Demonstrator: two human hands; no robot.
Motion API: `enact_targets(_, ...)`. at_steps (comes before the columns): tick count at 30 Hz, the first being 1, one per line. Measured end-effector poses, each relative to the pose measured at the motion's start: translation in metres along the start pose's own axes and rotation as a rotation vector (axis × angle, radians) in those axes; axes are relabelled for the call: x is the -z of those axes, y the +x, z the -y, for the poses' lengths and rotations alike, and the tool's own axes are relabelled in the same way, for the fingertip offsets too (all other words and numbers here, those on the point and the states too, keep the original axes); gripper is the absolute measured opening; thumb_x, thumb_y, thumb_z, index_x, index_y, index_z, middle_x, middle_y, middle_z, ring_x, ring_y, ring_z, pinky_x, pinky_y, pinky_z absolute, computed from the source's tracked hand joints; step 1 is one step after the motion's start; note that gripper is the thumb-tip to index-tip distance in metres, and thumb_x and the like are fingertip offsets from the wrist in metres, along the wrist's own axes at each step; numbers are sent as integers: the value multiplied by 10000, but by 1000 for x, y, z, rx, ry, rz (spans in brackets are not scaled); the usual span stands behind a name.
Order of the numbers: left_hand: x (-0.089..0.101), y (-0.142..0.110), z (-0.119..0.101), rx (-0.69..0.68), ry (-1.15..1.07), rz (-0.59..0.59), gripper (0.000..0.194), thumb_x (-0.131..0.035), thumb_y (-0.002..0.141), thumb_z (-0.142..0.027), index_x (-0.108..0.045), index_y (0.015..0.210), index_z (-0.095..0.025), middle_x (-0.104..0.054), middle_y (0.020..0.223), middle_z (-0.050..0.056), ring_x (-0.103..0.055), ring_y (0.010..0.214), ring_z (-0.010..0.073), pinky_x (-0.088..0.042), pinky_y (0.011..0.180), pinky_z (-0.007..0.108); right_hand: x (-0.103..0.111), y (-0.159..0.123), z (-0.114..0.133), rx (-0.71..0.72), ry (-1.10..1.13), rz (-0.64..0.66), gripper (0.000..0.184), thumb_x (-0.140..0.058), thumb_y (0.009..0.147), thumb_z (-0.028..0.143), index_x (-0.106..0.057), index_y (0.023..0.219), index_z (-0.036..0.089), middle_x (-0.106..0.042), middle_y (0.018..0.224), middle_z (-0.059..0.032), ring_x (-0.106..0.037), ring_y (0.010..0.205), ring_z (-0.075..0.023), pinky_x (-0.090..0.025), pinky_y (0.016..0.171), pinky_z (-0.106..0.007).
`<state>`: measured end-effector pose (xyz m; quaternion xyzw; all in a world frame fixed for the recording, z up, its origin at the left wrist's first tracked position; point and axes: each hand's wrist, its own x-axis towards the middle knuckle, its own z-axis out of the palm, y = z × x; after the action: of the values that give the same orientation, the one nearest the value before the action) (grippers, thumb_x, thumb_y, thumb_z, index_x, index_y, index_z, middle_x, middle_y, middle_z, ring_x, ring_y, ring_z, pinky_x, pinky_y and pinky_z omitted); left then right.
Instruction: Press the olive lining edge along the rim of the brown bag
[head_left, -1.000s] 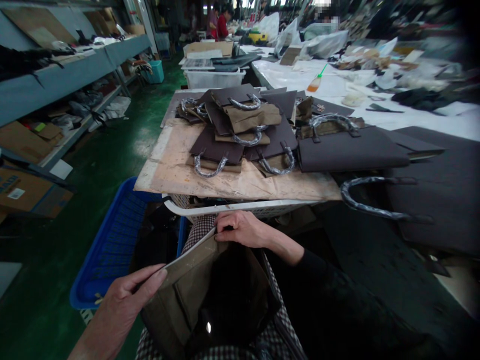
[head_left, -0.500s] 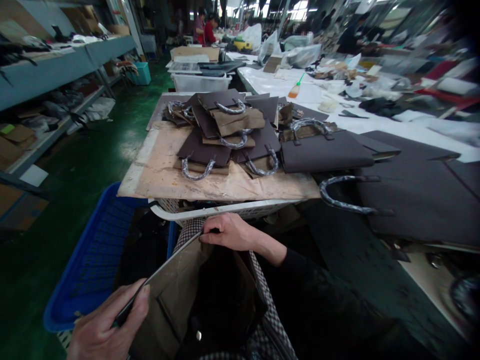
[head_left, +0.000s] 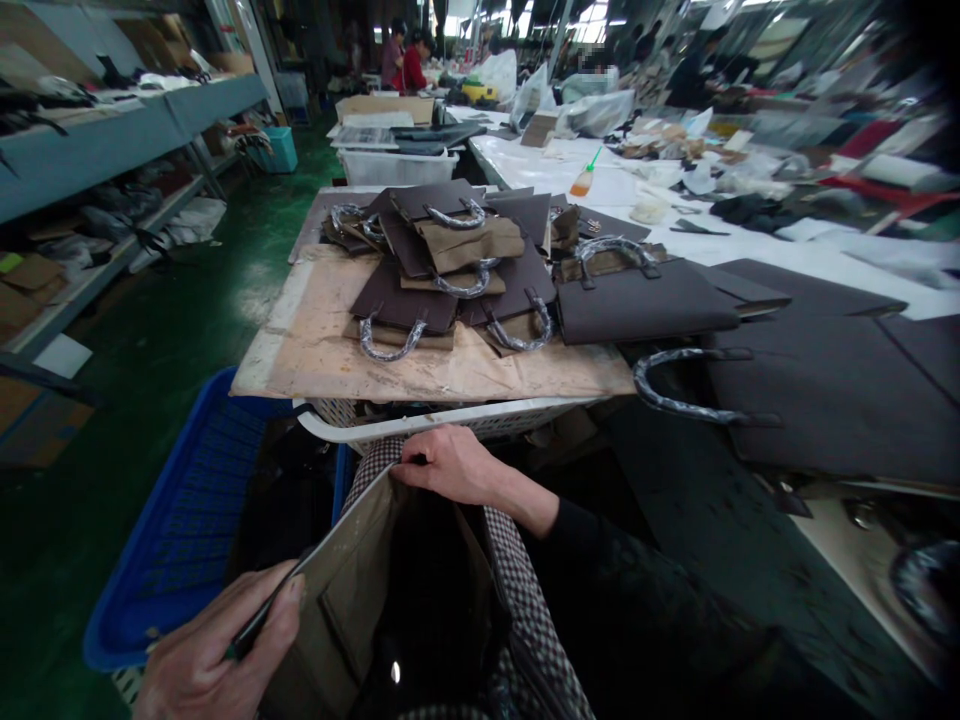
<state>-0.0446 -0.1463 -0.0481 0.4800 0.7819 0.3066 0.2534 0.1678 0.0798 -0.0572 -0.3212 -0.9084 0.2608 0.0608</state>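
An opened handbag (head_left: 349,590) with an olive-brown lining stands across my lap, its mouth facing up and its inside mostly in shadow. My right hand (head_left: 450,465) pinches the far corner of its rim. At the near left, my left hand (head_left: 225,635) is closed around a dark slim tool (head_left: 259,625) with a pen-like shape and a bit of green at its end. The thumb and fingers of that hand also press on the bag's left rim. A small shiny metal piece (head_left: 396,672) shows low inside the bag.
Several dark brown bags with wrapped handles are piled on a worn board (head_left: 300,340) above a white basket (head_left: 352,430). A blue crate (head_left: 161,560) stands at left. Another bag (head_left: 840,400) lies at right. Further back are a glue bottle (head_left: 583,180) and people working.
The view has shifted slightly. Both hands keep their hold on the bag's rim, with the left hand and its tool a touch further along the edge.
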Motion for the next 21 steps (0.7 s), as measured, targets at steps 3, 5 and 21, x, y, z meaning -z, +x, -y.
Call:
enact_targets(3,11,9,-13,-38,21,123,285,-647,831,-511,-771,977,-299,-730,1174,-4,-677,1082,251,-550,944,274,0,3,8,-62,-40,8,304,-585,887,472,-746,822,223,-706,738,-31,-625,716,-184,-323,596,-267)
enact_targets(5,22,19,-27,-2,-21,243,281,-615,863,-499,-757,978,-285,-678,1261,8,-636,1140,244,-537,928,264,1,5,12,-96,-46,13,305,-583,881,476,-753,831,228,-718,755,-39,-638,740,-199,-336,609,-273)
enact_targets(21,17,85,-71,-36,116,626,268,-575,823,-398,-643,694,-173,-537,580,-48,-471,551,113,-300,507,209,-2,7,8,-141,2,38,322,-590,861,501,-757,809,230,-696,715,-22,-616,699,-174,-329,586,-260)
